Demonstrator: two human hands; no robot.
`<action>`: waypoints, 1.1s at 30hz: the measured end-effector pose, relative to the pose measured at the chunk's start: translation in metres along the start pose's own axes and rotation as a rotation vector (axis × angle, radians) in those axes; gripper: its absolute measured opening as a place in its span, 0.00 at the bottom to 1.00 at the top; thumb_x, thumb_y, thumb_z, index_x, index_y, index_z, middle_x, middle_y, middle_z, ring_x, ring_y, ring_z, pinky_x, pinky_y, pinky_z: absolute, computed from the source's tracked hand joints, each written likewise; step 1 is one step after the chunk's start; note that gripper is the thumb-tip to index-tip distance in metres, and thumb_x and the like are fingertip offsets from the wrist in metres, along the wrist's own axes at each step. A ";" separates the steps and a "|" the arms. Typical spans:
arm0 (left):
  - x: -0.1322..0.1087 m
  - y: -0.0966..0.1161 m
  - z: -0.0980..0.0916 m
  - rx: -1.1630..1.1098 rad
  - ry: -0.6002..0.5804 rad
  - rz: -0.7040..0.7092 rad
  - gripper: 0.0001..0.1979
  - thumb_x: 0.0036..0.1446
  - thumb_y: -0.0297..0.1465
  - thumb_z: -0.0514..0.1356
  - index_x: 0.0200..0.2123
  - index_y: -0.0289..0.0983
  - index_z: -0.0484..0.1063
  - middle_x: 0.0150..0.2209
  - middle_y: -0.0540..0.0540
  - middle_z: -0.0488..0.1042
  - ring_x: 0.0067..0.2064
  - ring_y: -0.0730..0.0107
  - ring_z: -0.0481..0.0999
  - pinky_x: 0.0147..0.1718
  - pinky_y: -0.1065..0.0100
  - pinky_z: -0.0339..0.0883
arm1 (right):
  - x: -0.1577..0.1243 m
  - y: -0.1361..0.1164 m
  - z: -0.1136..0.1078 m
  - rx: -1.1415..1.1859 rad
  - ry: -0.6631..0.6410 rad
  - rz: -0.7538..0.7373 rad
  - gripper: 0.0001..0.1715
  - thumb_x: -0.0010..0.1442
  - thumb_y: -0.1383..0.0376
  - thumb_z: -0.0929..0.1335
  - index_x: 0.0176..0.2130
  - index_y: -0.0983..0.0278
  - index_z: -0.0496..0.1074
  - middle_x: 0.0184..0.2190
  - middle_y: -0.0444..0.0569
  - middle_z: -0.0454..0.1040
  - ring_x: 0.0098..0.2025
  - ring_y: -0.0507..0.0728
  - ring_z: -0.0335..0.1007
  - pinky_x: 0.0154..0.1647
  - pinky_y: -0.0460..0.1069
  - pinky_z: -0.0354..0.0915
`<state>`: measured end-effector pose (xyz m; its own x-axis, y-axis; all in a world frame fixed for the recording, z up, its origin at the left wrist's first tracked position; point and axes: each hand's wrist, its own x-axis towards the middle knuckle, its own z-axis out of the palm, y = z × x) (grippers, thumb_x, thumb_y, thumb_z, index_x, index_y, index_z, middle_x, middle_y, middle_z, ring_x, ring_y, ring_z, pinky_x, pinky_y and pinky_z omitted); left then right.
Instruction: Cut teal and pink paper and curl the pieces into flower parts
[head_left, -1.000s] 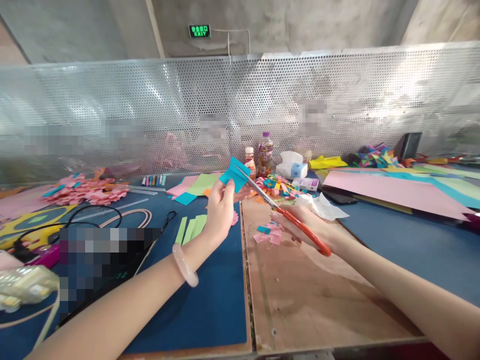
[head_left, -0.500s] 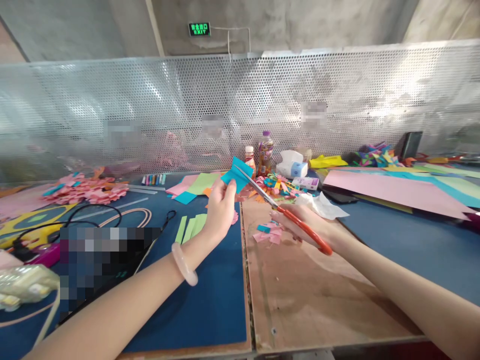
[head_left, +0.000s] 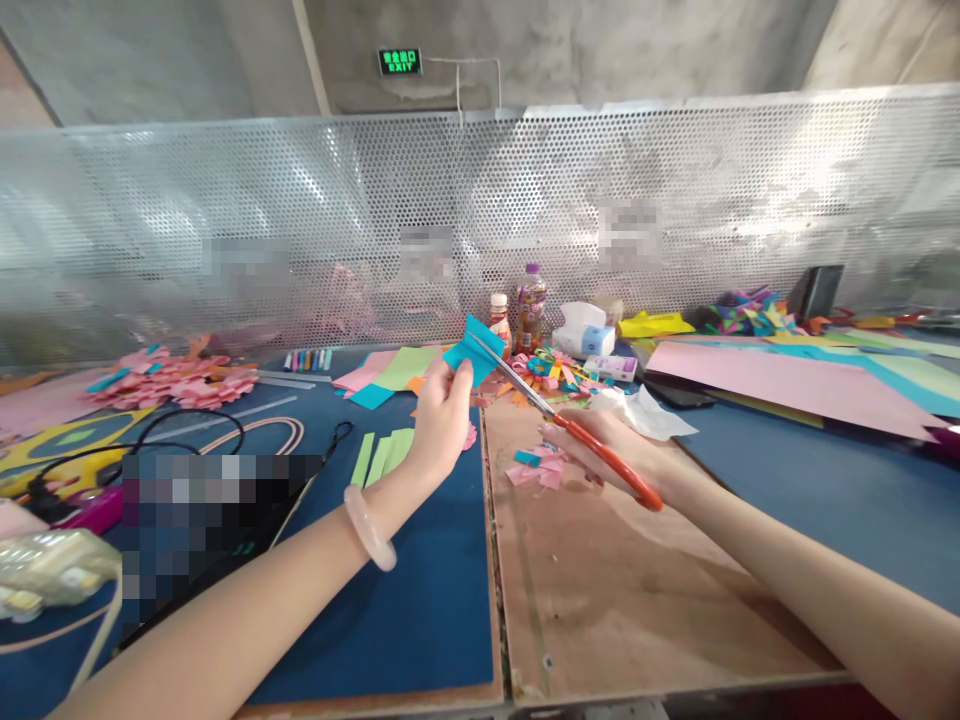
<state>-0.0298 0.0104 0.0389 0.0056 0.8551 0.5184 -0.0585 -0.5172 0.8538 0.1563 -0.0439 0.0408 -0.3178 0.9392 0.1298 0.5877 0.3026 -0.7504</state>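
Observation:
Between thumb and fingers, my left hand (head_left: 444, 408) pinches a blue piece of paper (head_left: 463, 352) above the table. My right hand (head_left: 604, 445) grips orange-handled scissors (head_left: 600, 447), whose blades point up and left and reach the paper's right part. Whether the blades are closed on the paper I cannot tell. Below the hands, pink paper scraps (head_left: 544, 468) with a blue one lie on the bare wood. Light green paper strips (head_left: 382, 455) rest on the blue mat, left of my left wrist.
Two bottles (head_left: 531, 308) and a tissue pack (head_left: 583, 332) stand at the back, near colourful paper pieces (head_left: 559, 372). Large paper sheets (head_left: 780, 385) lie at right. A heap of pink paper cutouts (head_left: 176, 378) and cables lie at left. A perforated metal panel (head_left: 300, 220) rises behind.
Almost nothing differs; both hands, the blue paper and the scissors keep nearly the same positions. The view has shifted very slightly.

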 end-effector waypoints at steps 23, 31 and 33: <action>0.001 0.000 -0.002 0.088 -0.008 0.010 0.11 0.56 0.38 0.52 0.37 0.39 0.69 0.31 0.49 0.68 0.26 0.76 0.70 0.24 0.74 0.66 | 0.007 0.020 0.004 -0.086 0.044 0.017 0.19 0.56 0.53 0.60 0.23 0.64 0.60 0.18 0.40 0.60 0.18 0.47 0.55 0.17 0.43 0.50; 0.002 -0.001 -0.001 0.099 0.004 0.002 0.10 0.56 0.37 0.52 0.35 0.38 0.68 0.29 0.50 0.67 0.26 0.75 0.70 0.26 0.73 0.67 | 0.006 0.019 0.001 -0.126 0.031 0.016 0.18 0.56 0.56 0.60 0.22 0.64 0.59 0.15 0.39 0.61 0.17 0.48 0.55 0.17 0.44 0.49; 0.002 -0.001 -0.001 0.103 0.010 -0.006 0.10 0.55 0.37 0.52 0.34 0.38 0.68 0.28 0.50 0.67 0.26 0.75 0.70 0.25 0.72 0.67 | 0.007 0.019 0.000 -0.142 0.023 0.026 0.15 0.55 0.58 0.60 0.22 0.64 0.60 0.16 0.40 0.62 0.17 0.48 0.56 0.17 0.44 0.50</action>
<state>-0.0306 0.0130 0.0390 -0.0041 0.8582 0.5133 0.0441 -0.5126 0.8575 0.1654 -0.0320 0.0276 -0.2850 0.9500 0.1275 0.6952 0.2964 -0.6549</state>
